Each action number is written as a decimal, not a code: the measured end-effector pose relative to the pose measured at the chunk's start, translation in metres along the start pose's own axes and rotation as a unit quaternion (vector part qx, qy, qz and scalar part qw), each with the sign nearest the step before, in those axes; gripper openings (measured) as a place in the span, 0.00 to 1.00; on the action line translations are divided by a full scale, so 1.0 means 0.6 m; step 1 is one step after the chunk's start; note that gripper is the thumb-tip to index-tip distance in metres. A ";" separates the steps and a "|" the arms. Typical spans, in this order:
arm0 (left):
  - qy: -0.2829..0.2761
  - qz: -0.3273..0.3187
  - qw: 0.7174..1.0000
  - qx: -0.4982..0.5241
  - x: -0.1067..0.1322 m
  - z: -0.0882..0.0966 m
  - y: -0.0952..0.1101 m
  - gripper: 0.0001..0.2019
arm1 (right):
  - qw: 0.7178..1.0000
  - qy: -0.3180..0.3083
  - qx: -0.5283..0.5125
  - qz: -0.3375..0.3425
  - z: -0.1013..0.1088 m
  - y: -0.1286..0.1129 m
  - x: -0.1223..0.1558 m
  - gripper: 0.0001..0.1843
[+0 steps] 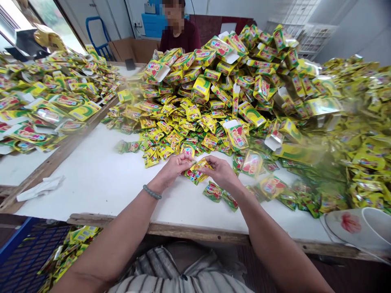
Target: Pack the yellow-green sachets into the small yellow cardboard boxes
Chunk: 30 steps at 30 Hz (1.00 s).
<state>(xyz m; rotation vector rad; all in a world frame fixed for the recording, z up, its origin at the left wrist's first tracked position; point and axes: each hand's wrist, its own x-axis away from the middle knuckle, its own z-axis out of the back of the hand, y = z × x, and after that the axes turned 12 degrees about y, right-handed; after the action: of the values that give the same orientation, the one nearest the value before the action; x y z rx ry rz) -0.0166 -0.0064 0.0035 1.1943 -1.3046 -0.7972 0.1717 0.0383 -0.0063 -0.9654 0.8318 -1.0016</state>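
Note:
My left hand (177,169), with a beaded bracelet (152,191) at the wrist, pinches the left edge of small printed sachets above the white tabletop. My right hand (222,173) pinches their right side between thumb and fingers. A yellow sachet (203,166) overlaps a green sachet (192,176) between my hands; which fingers grip which one is partly hidden. Just beyond lies a heap of yellow and green sachets (174,140). Two green sachets (213,191) lie beneath my right wrist.
Behind the sachets rises a pile of small printed boxes (201,87), several with raised flaps. More boxes (45,110) lie left of a wooden strip (61,162). A flowered mug (348,224) stands front right. A blue crate (18,240) sits below. A person (180,36) is across the table.

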 end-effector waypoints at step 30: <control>0.162 -0.249 0.793 -0.531 -0.015 -0.008 -0.021 0.37 | 0.988 0.130 -0.052 -0.062 0.029 -0.003 -0.014 0.18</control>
<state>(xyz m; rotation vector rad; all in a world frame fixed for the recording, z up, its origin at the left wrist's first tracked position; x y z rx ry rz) -0.0110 0.0001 -0.0106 0.6523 -0.0927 -1.3724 0.1840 0.0504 0.0024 -0.9972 1.0588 -1.2188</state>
